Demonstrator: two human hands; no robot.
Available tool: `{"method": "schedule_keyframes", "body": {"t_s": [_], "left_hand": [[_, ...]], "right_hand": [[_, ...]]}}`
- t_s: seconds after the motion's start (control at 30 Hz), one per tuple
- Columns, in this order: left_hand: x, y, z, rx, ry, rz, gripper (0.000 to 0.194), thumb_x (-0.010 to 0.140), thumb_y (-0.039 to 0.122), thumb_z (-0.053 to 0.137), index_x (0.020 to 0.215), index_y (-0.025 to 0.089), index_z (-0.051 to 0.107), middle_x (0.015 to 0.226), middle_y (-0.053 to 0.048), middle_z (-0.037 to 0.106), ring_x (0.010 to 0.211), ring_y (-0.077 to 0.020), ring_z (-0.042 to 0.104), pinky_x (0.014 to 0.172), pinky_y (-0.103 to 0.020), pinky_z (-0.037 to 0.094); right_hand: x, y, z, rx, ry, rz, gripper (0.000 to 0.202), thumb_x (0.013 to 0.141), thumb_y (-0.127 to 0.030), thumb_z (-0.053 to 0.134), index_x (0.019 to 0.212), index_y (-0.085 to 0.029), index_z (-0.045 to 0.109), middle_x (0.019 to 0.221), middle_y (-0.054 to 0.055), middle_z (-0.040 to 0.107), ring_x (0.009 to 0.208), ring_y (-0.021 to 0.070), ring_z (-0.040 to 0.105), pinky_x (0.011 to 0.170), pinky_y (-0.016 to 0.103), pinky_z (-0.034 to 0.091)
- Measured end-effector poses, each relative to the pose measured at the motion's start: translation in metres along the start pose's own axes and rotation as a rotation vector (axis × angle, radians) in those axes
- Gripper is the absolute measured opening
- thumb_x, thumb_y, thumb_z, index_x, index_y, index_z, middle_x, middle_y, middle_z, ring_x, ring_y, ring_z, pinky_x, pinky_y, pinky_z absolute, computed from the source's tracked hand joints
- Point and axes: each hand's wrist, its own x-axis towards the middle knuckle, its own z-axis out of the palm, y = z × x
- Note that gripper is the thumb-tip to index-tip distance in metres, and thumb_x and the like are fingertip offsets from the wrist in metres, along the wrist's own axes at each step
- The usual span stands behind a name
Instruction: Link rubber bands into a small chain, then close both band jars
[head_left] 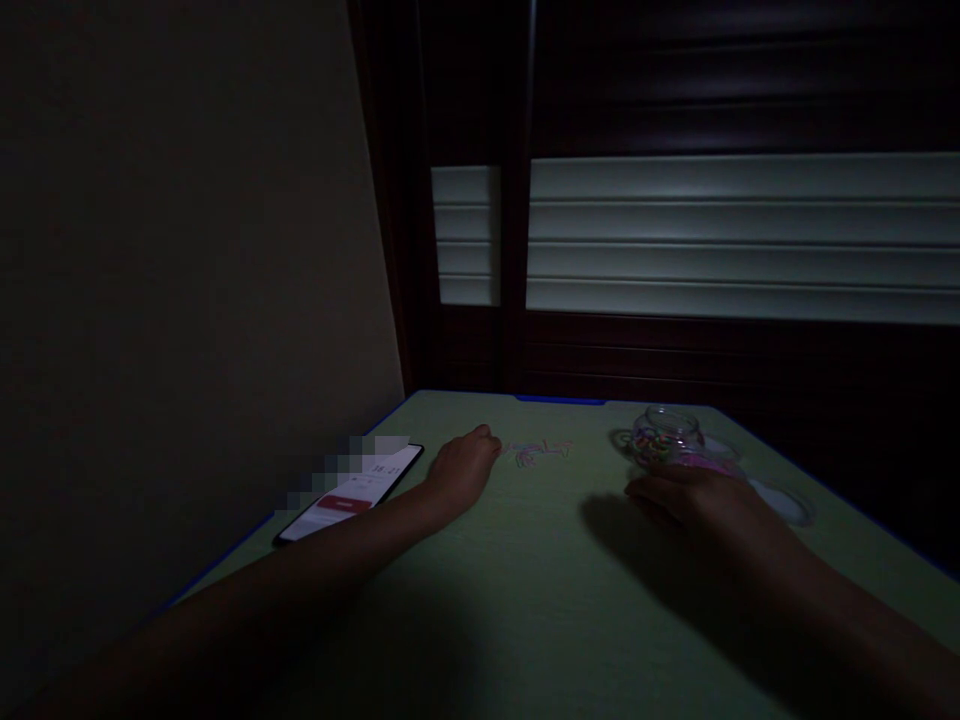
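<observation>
My left hand (463, 472) rests on the green table top with its fingers pinched together. Its fingertips are at the left end of a small scatter of thin coloured pieces (538, 452), too fine to name for sure. My right hand (701, 505) is above the table at the right, fingers drawn together and pointing left. What either hand's fingers hold, if anything, is hidden. Just behind my right hand stands a clear open jar (667, 428) with many coloured loops inside. Something pink (705, 462) lies beside the jar, partly covered by my hand.
A phone (349, 500) with a lit screen lies by my left forearm. A clear round lid (784, 500) lies at the right, behind my right wrist. The table (510, 580) has a blue edge. A wall (187, 250) rises at the left, and dark slatted panels (735, 235) stand behind.
</observation>
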Motion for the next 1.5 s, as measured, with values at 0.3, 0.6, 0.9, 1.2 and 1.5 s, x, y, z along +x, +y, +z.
{"method": "schedule_keyframes", "body": {"t_s": [0.3,0.6,0.9,1.2,1.5], "left_hand": [[0.002,0.001,0.001,0.024,0.001,0.009,0.026,0.090,0.019,0.033,0.088,0.015,0.058,0.097,-0.009,0.057,0.085,-0.0193,0.057,0.072,-0.029,0.040],[-0.002,0.002,-0.001,0.065,0.025,-0.017,0.024,0.090,0.015,0.028,0.094,0.014,0.052,0.101,-0.010,0.052,0.078,-0.0179,0.058,0.066,-0.029,0.043],[-0.003,0.007,-0.003,0.090,0.043,-0.018,0.024,0.089,0.011,0.025,0.100,0.014,0.046,0.100,-0.010,0.051,0.076,-0.0181,0.057,0.064,-0.030,0.043],[-0.003,0.010,-0.007,0.078,0.038,0.030,0.024,0.091,0.013,0.023,0.100,0.015,0.045,0.097,-0.008,0.051,0.077,-0.0171,0.056,0.067,-0.029,0.044],[-0.016,0.030,-0.014,-0.045,0.092,0.157,0.027,0.094,0.020,0.018,0.099,0.017,0.044,0.098,-0.006,0.050,0.075,-0.0157,0.054,0.068,-0.029,0.044]], "right_hand": [[-0.001,-0.001,0.000,0.000,0.004,0.005,0.025,0.085,-0.015,0.041,0.082,-0.021,0.065,0.082,0.004,0.065,0.071,0.0166,0.059,0.061,0.027,0.038],[0.001,-0.001,0.006,-0.020,0.047,-0.005,0.024,0.083,-0.015,0.043,0.078,-0.021,0.066,0.077,0.005,0.065,0.067,0.0157,0.059,0.058,0.025,0.037],[0.000,-0.006,-0.001,0.030,0.015,0.012,0.021,0.079,-0.011,0.047,0.077,-0.020,0.065,0.075,0.004,0.064,0.065,0.0151,0.058,0.055,0.024,0.036],[0.000,-0.005,-0.004,0.023,0.017,-0.010,0.021,0.081,-0.011,0.045,0.074,-0.020,0.063,0.076,0.004,0.063,0.068,0.0143,0.058,0.059,0.025,0.036],[0.001,-0.008,-0.005,0.010,0.019,0.021,0.023,0.084,-0.013,0.043,0.076,-0.019,0.064,0.077,0.005,0.064,0.069,0.0151,0.059,0.059,0.025,0.036]]}}
